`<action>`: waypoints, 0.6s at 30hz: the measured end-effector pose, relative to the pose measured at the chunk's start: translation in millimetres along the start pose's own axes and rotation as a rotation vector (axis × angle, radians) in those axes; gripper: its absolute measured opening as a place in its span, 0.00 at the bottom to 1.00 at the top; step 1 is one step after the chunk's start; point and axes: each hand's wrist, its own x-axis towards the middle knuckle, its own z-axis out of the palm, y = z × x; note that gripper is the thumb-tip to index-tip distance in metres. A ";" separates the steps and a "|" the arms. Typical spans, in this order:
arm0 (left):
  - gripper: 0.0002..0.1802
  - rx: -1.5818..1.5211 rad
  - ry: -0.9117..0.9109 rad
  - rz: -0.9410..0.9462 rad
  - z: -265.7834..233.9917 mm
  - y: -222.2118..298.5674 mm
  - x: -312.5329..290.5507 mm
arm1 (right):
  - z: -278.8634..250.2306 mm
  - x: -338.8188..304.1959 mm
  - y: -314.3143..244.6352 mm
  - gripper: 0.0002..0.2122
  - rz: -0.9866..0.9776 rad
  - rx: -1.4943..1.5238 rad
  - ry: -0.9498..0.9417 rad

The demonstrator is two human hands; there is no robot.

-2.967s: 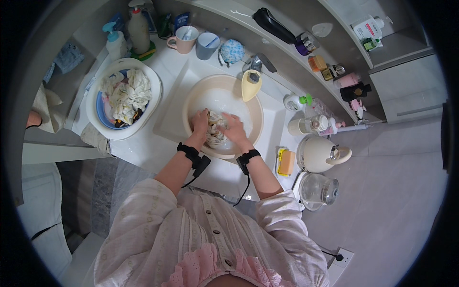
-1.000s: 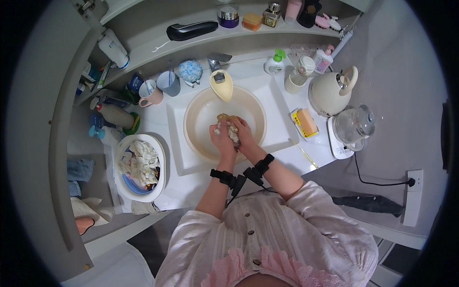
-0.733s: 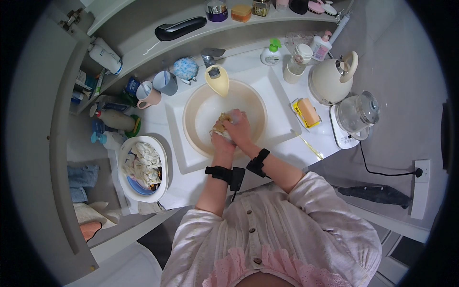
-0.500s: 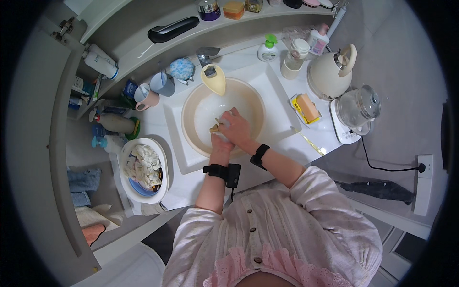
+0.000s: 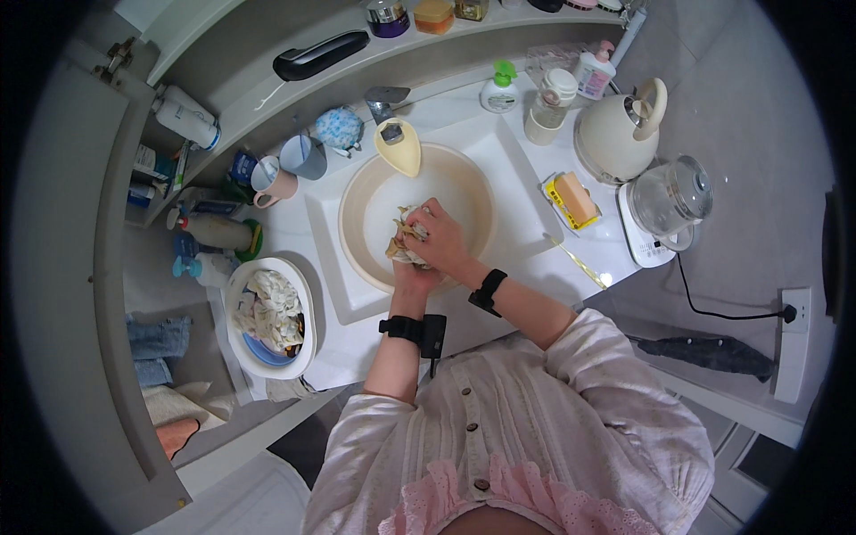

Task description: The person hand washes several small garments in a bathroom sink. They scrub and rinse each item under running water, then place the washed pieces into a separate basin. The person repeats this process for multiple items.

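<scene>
A beige round basin [image 5: 350, 209] sits in the white rectangular sink, with whitish, cloudy water at its bottom. Over its near half both hands are together on a bunched white cloth with brownish patches [image 5: 401, 236]. From above, my right hand [image 5: 443, 239] presses and grips the cloth with curled fingers. My left hand [image 5: 415, 276] lies beneath it, its fingers mostly hidden by the cloth and the right hand. Black straps circle both wrists, and the left one carries a small black box.
A faucet [image 5: 385, 105] with a yellow spout extender [image 5: 398, 152] reaches over the basin. At left are cups [image 5: 303, 159] and a white tub [image 5: 309, 330] of crumpled cloths. To the right lie a soap bar [image 5: 576, 198], a kettle [image 5: 615, 138] and a glass pot [image 5: 664, 201].
More of the bunched cloth shows above my left hand, where it was mostly covered before. My right hand's fingers have shifted slightly over it.
</scene>
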 end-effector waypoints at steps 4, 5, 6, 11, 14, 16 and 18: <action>0.25 -0.015 -0.046 0.007 15.7 -2.7 -19.6 | 2.4 4.8 4.7 0.10 -0.045 0.183 0.035; 0.26 -0.014 -0.061 0.022 17.2 -2.6 -20.5 | 2.1 5.1 6.6 0.11 -0.015 0.197 0.002; 0.27 0.006 -0.031 0.072 17.6 -2.1 -20.2 | 1.6 4.5 8.2 0.11 0.014 0.209 -0.032; 0.28 0.019 -0.004 0.277 8.8 -1.4 -12.0 | 6.5 -7.7 5.2 0.20 -0.001 0.121 0.124; 0.26 0.182 0.016 0.437 4.9 -3.5 -8.8 | 16.6 -8.9 -1.2 0.24 0.214 0.344 0.262; 0.25 0.182 0.010 0.446 4.8 -5.2 -6.9 | 20.1 -5.0 -2.7 0.24 0.377 0.460 0.236; 0.25 0.147 0.011 0.394 5.7 -5.4 -4.5 | 18.5 -1.5 -2.9 0.22 0.358 0.370 0.101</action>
